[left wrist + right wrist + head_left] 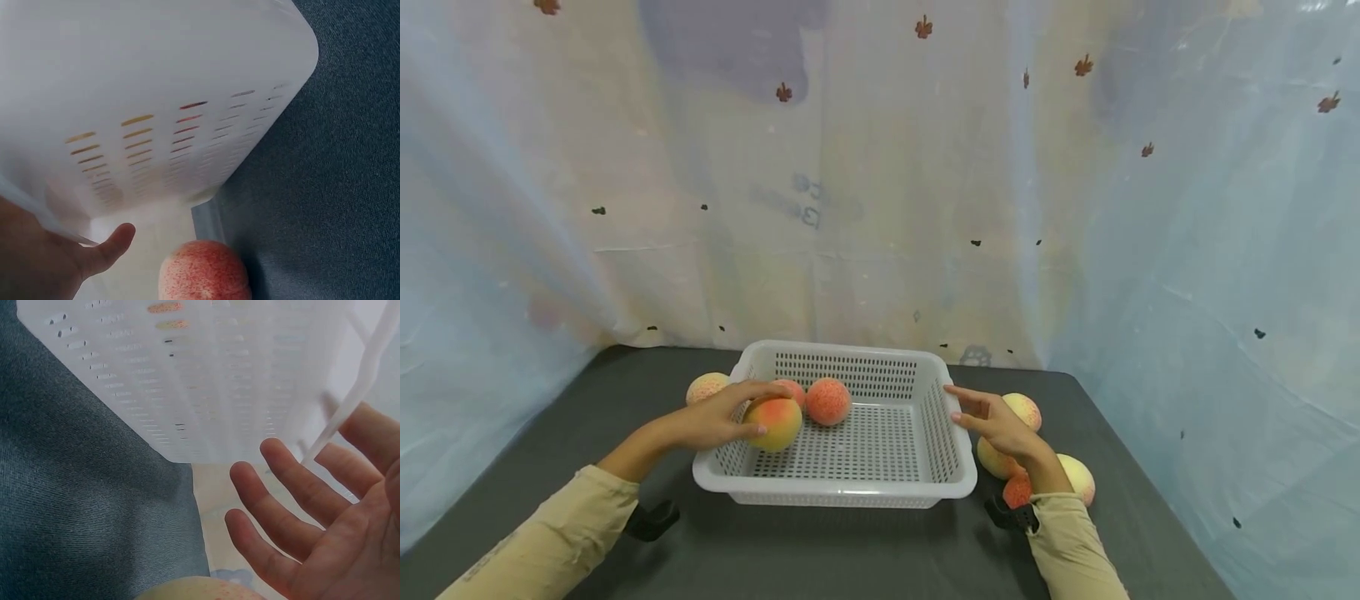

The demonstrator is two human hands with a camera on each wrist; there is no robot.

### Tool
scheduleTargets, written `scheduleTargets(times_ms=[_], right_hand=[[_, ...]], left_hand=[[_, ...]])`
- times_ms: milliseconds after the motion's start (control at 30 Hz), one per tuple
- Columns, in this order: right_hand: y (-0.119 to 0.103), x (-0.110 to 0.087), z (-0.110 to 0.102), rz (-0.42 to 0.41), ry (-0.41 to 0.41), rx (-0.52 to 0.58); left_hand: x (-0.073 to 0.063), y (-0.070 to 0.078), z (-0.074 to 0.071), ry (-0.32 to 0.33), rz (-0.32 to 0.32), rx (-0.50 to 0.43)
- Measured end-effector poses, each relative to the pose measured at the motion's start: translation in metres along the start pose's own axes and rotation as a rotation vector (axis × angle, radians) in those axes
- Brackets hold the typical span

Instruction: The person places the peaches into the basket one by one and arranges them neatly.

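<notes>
The yellow-red peach (780, 429) is within the left part of the white basket (842, 490), held by the left hand (718, 417), its fingers over the top and thumb across the near face. Whether this peach bears on the basket floor or is held just above it cannot be told. Beside it, inside the basket, are a part-hidden pink peach (791, 389) and a red peach (828, 401). The middle and right of the basket floor show bare.

The right hand (996, 422) is at the basket's right rim, well apart from the left, fingers spread and holding no peach (firm contact with the rim is not confirmed).

Outside the basket, a speckled peach (704, 387) sits just beyond the left wall. To the right, near the right forearm, are an upper peach (1022, 408), a middle peach (995, 460), a small red peach (1017, 490) and a pale peach (1077, 479), all on the dark table (835, 550).

Assessment: the sorting of peaches between basket and table appears partway along, three inside against five outside; the held one is not yet released. Which way they are travelling cannot be certified. A patterned sheet (880, 208) hangs behind.
</notes>
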State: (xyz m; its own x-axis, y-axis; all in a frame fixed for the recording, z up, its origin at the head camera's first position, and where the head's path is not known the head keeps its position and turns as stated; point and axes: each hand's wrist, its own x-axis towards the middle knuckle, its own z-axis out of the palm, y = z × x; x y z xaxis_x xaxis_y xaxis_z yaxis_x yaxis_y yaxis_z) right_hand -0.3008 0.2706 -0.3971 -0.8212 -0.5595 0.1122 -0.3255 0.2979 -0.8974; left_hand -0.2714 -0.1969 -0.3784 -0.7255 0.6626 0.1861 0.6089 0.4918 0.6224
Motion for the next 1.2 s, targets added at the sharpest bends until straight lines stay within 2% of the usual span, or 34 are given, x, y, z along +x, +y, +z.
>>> scheduleTargets(times_ms=[200, 367, 600, 967, 1200], right_hand=[[-0.0009, -0.0002, -0.0004, -0.006, -0.012, 0.003], [0.0000, -0.0015, 0.0003, -0.010, -0.013, 0.011], [0.0000, -0.0019, 0.0016, -0.017, -0.030, 0.021], [-0.0027, -0.0007, -0.0007, -0.012, -0.020, -0.009], [-0.0029, -0.0014, -0.0009, -0.030, -0.015, -0.008]], left_hand=[[-0.0003, -0.0011, 0.0004, -0.037, 0.025, 0.044], [0.0010, -0.0020, 0.0014, -0.059, -0.001, 0.091], [0.0030, 0.0012, 0.0014, -0.079, -0.018, 0.104], [0.0059, 0.0076, -0.0003, -0.098, -0.112, 0.105], [0.0081, 0.0057, 0.0022, -0.094, -0.113, 0.105]])
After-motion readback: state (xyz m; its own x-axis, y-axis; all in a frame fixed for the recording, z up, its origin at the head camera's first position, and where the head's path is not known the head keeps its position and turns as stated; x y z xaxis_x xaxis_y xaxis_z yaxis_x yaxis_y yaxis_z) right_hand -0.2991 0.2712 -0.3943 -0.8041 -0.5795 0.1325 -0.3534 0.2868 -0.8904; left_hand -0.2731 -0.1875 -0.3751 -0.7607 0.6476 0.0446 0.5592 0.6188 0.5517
